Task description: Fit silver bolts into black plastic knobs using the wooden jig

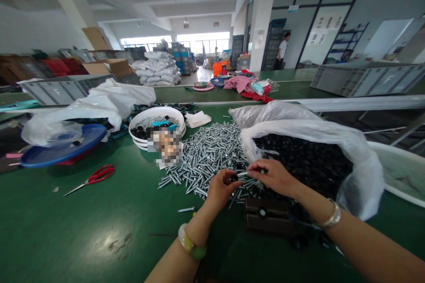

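Note:
Over the near edge of a pile of silver bolts [212, 146], my left hand [221, 188] pinches a small round black part [234, 178]. My right hand [274, 177] is just beside it, thumb and fingers closed on a silver bolt [243, 174] that points toward the black part. Whether bolt and part touch is too small to tell. Right of the pile, an open clear plastic bag [363, 163] holds many black parts [302, 157]. Below my right hand lies a dark brown block [269, 216] with a round piece on top.
Red-handled scissors [99, 174] and a blue tray [63, 152] are on the left of the green table [126, 230]. Stacked white bowls [157, 119] hold small parts behind the pile. Grey crates [368, 78] stand farther back. A person [283, 51] is in the background.

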`<move>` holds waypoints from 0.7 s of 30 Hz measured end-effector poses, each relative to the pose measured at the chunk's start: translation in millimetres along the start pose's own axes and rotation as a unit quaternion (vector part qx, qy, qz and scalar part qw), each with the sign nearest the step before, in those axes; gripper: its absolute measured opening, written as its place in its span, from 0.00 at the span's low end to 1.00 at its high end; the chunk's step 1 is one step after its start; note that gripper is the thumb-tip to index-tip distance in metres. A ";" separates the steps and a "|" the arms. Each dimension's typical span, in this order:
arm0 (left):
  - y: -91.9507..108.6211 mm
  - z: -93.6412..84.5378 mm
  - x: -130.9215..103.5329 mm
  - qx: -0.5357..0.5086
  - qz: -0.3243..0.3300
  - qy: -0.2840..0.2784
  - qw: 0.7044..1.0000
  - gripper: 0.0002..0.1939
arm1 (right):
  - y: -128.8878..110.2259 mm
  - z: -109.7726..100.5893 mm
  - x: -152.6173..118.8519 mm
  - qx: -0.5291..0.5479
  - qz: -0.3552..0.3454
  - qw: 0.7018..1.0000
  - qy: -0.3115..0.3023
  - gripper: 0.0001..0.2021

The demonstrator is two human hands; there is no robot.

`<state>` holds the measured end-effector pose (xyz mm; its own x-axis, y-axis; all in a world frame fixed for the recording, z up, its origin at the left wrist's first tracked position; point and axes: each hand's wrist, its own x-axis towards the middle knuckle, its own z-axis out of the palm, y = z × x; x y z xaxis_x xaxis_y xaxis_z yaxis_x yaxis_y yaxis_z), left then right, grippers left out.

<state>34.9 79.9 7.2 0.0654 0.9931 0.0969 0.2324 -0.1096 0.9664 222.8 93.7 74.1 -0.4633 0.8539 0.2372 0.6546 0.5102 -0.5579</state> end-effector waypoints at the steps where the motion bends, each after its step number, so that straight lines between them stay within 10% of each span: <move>1: 2.9 -0.2 -1.4 0.028 0.021 -0.002 0.999 0.15 | -5.3 0.8 -4.9 0.017 -0.002 1.000 -0.006 0.10; 15: 43.9 -16.3 -16.3 0.304 0.200 -0.085 0.928 0.14 | -53.2 -18.2 -13.8 -0.055 0.007 0.995 -0.078 0.05; 21: 57.1 -18.0 -23.3 0.235 0.178 -0.094 0.951 0.12 | -53.0 -10.4 -18.8 0.019 0.082 0.995 -0.058 0.13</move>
<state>29.2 51.2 64.4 0.3837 0.8699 0.3098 0.5685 -0.4869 0.6631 203.0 51.7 107.4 -0.4206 0.9060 0.0481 0.7043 0.3595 -0.6121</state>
